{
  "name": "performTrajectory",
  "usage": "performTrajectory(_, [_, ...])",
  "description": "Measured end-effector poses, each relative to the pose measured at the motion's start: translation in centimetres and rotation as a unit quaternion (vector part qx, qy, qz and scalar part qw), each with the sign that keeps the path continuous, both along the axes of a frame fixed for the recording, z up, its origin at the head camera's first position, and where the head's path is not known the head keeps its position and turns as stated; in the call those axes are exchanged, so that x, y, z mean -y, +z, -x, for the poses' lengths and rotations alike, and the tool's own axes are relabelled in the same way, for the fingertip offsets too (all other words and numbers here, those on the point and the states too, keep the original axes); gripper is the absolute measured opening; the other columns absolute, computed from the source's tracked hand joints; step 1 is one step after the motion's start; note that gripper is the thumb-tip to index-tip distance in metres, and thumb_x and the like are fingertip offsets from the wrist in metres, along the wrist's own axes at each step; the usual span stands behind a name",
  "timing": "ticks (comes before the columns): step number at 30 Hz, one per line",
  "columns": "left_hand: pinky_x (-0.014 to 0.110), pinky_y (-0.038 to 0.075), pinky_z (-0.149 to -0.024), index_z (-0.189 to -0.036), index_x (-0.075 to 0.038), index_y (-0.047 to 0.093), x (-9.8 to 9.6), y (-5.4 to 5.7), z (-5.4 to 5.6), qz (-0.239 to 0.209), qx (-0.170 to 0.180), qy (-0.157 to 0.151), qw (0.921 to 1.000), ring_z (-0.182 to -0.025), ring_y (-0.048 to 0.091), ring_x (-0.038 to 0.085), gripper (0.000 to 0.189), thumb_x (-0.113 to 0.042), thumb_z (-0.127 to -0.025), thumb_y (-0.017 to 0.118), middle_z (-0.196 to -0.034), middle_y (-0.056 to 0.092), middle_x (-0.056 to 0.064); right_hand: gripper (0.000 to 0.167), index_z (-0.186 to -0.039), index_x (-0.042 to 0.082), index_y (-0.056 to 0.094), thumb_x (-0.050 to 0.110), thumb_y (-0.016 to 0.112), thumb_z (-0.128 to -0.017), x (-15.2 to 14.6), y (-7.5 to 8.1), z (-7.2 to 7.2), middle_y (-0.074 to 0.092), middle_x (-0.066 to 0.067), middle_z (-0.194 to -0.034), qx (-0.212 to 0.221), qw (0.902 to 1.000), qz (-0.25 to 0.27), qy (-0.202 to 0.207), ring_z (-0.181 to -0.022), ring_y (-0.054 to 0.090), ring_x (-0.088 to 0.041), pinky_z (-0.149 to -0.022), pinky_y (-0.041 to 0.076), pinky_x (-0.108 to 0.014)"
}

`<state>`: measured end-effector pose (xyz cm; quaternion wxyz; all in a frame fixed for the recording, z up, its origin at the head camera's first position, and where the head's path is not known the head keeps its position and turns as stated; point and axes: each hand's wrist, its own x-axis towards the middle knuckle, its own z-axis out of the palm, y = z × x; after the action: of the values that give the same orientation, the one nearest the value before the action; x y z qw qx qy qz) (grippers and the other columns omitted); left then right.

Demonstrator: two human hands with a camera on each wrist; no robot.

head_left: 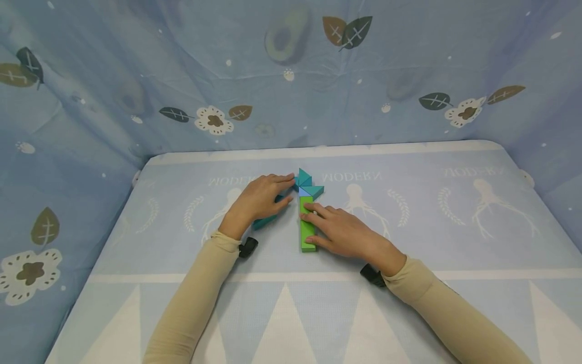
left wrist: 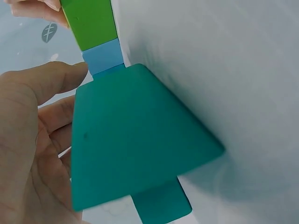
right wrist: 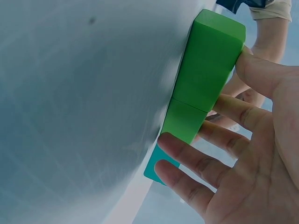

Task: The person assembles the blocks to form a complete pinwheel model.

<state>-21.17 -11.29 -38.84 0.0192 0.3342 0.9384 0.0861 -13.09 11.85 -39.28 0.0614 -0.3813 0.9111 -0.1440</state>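
Note:
Two green blocks [head_left: 307, 231] lie end to end in a column, with a small light blue triangle [head_left: 303, 192] at their far end. Teal triangular blocks [head_left: 313, 191] fan out beyond and beside it. My right hand [head_left: 343, 230] rests along the green blocks, fingers fairly straight, thumb against the near end [right wrist: 219, 28]. At the left of the teal pieces is my left hand [head_left: 259, 199], its fingers extended and touching them; the thumb is by the light blue block [left wrist: 103, 57]. A loose teal block [head_left: 264, 221] lies below the left palm, partly hidden.
A pale mat [head_left: 436, 217] with printed figures and white triangles covers the table. Blue patterned cloth [head_left: 291, 111] hangs behind the table and along its sides. Dark wrist cameras [head_left: 373, 275] are on both wrists, close to the surface.

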Motion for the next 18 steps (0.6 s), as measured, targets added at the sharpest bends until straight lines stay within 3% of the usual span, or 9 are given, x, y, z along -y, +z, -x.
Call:
performTrajectory(10, [0.047, 0.041, -0.109, -0.143, -0.013, 0.051, -0.20, 0.20, -0.17, 0.011, -0.001, 0.001, 0.9999, -0.130, 0.052, 0.028, 0.051, -0.034, -0.097, 0.061, -0.151, 0.047, 0.002, 0.056, -0.144, 0.012, 0.048, 0.041, 0.058, -0.097, 0.00, -0.08, -0.04, 0.039, -0.010, -0.152, -0.004, 1.0000, 0.002, 0.002, -0.123, 0.054, -0.029, -0.097, 0.049, -0.048])
performTrajectory(18, [0.048, 0.046, -0.103, -0.138, -0.007, 0.057, -0.15, -0.16, -0.08, 0.001, -0.026, -0.011, 0.9996, -0.126, 0.055, 0.031, 0.049, -0.031, -0.095, 0.065, -0.148, 0.048, 0.011, 0.056, -0.143, 0.012, 0.049, 0.041, 0.059, -0.097, 0.04, -0.15, 0.04, 0.040, -0.009, -0.151, -0.010, 0.9999, 0.004, 0.002, -0.121, 0.055, -0.028, -0.097, 0.049, -0.047])
